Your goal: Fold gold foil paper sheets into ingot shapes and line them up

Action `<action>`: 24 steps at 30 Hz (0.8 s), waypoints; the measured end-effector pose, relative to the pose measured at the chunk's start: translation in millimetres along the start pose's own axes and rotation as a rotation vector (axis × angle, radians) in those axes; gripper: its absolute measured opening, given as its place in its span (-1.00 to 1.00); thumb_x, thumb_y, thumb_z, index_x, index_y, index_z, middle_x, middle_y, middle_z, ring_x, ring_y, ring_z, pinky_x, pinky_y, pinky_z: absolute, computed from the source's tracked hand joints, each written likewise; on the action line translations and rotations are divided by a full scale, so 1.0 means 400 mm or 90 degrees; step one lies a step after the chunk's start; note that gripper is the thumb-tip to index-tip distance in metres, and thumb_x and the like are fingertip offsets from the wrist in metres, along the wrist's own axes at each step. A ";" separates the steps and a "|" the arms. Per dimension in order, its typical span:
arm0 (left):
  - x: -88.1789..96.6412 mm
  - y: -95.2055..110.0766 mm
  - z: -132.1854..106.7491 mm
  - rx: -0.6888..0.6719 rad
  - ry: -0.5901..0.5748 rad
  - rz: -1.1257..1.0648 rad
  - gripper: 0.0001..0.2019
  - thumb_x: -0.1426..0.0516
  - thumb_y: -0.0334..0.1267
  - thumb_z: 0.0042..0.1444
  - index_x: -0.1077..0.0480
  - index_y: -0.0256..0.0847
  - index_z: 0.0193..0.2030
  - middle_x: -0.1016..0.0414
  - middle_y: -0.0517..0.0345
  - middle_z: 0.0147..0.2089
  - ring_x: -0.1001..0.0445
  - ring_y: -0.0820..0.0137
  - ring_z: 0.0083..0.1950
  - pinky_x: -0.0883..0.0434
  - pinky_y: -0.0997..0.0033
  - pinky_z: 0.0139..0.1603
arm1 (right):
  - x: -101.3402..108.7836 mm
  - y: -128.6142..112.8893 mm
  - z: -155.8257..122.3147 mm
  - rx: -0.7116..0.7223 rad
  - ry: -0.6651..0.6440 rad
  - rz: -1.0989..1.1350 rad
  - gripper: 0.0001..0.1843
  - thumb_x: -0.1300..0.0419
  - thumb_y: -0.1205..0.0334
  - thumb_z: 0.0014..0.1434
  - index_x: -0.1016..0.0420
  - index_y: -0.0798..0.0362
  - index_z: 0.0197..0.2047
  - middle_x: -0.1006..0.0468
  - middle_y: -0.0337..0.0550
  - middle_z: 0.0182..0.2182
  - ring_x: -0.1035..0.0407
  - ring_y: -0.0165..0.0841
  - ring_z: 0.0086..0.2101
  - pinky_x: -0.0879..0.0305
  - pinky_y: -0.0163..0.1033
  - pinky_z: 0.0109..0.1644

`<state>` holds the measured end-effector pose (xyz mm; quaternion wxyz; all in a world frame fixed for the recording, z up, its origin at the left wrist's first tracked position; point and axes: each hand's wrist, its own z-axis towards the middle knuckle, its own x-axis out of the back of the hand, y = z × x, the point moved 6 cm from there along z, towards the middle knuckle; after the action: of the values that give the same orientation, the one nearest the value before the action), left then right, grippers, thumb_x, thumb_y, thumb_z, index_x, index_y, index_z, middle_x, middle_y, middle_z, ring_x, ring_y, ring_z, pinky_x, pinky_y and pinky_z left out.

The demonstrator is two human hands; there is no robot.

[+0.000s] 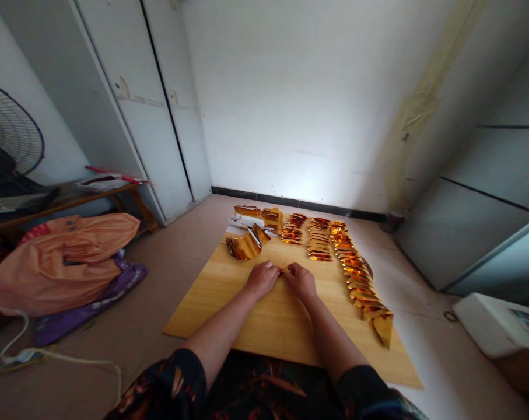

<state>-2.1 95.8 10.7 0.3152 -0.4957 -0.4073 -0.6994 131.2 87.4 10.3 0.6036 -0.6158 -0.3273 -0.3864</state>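
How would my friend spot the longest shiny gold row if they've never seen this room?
Find the big wooden board. Along its right side runs a long gold row of folded pieces. Unlike the two shorter rows left of it, it stretches far towards the camera and ends in a pointed flap.

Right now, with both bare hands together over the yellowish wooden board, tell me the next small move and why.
Probably press a crease into the small dark-gold piece: the left hand and right hand meet at it, hiding most of it, and a long row of folded, shiny gold pieces lies along the right side of the board.
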 end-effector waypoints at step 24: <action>-0.004 0.020 -0.017 0.209 0.090 -0.106 -0.81 0.04 -0.34 0.21 -0.38 -0.16 -0.30 -0.51 0.15 -0.31 -0.45 0.41 -0.24 -0.23 0.49 -0.28 | -0.036 -0.021 -0.014 0.020 0.139 0.224 -0.76 0.00 0.10 0.13 -0.41 0.00 -0.41 -0.52 -0.22 -0.49 -0.35 -0.37 -0.45 -0.12 -0.35 -0.36</action>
<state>2.2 85.9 10.0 0.3604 -0.3521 -0.5323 -0.6803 116.4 83.4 1.5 0.7032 -0.6083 -0.1534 -0.3344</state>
